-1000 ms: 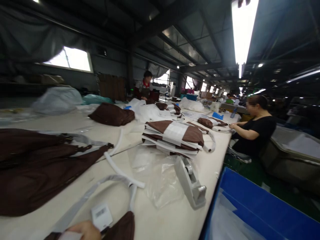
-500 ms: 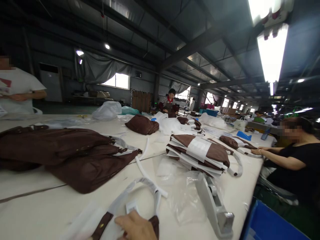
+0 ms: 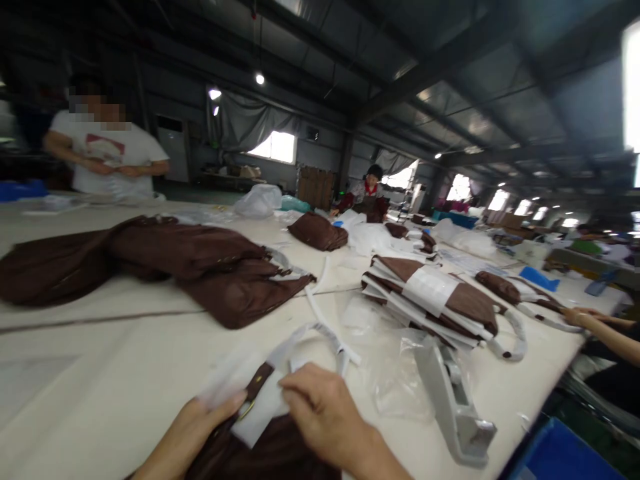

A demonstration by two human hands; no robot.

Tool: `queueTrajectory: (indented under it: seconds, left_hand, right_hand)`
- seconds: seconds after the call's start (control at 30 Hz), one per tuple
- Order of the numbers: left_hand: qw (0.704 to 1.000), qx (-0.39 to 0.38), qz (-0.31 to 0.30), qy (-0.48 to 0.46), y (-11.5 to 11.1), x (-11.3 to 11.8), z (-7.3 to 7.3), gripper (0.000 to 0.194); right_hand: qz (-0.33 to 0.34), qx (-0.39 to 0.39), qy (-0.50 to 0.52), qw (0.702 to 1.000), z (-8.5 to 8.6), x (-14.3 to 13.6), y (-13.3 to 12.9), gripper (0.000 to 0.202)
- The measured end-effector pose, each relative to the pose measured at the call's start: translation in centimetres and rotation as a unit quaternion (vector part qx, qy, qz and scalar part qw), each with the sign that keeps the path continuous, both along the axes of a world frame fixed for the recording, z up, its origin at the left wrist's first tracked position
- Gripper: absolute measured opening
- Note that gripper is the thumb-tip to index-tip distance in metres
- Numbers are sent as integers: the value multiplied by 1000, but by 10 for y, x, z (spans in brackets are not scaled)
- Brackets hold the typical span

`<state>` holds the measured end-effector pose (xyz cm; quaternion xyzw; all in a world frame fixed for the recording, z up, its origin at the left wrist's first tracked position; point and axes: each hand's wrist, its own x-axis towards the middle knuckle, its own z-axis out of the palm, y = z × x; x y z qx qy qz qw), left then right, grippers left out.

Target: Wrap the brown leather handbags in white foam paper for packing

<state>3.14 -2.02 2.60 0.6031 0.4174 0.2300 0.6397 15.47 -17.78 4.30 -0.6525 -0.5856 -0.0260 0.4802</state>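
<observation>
A brown bag (image 3: 270, 450) lies at the table's front edge, its handle (image 3: 305, 328) wrapped in white material and looping away from me. My left hand (image 3: 203, 423) grips the bag's left side near the brass ring and strap tab, with a blurred white sheet beside the fingers. Over the bag's middle, my right hand (image 3: 325, 410) is closed in a pinch at the white wrapping sheet (image 3: 260, 410); the fingertips' exact hold is hard to make out.
Brown bags (image 3: 225, 273) lie at left, stacked bags (image 3: 435, 293) at right. A grey tape dispenser (image 3: 453, 400) stands beside clear plastic (image 3: 400, 380). A blue bin (image 3: 565, 453) is below the right edge. A co-worker's hands (image 3: 580, 317) touch another bag; two people stand behind the table.
The view has turned left and down. My left hand has come into view at the bag's left side. More of the bag and of my right forearm shows.
</observation>
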Motion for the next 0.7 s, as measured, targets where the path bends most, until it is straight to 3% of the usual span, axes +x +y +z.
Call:
queueTrajectory:
  seconds: [0.03, 0.17, 0.3, 0.4, 0.5, 0.6, 0.7]
  left_hand:
    - [994, -36, -99, -43, 0, -5, -1, 61]
    - [987, -39, -105, -116, 4, -16, -12, 58]
    - [980, -39, -119, -156, 6, -15, -22, 46]
    - [978, -45, -124, -164, 4, -13, -22, 40]
    - [977, -48, -118, -170, 2, -12, -23, 36]
    - [976, -45, -119, -177, 3, -11, -27, 36]
    - [981, -23, -116, -154, 4, -10, -31, 35]
  right_hand:
    - [-12, 7, 4, 1000, -9, 4, -2, 23]
    - [-24, -7, -32, 999, -43, 25, -6, 45]
    - [34, -47, -144, 988, -58, 37, -2, 64]
    - [50, -33, -198, 978, -61, 39, 6, 58]
    - [75, 10, -220, 973, -59, 39, 17, 41]
    - [113, 35, -219, 969, -49, 38, 26, 22]
    - [143, 3, -199, 970, -36, 35, 36, 12]
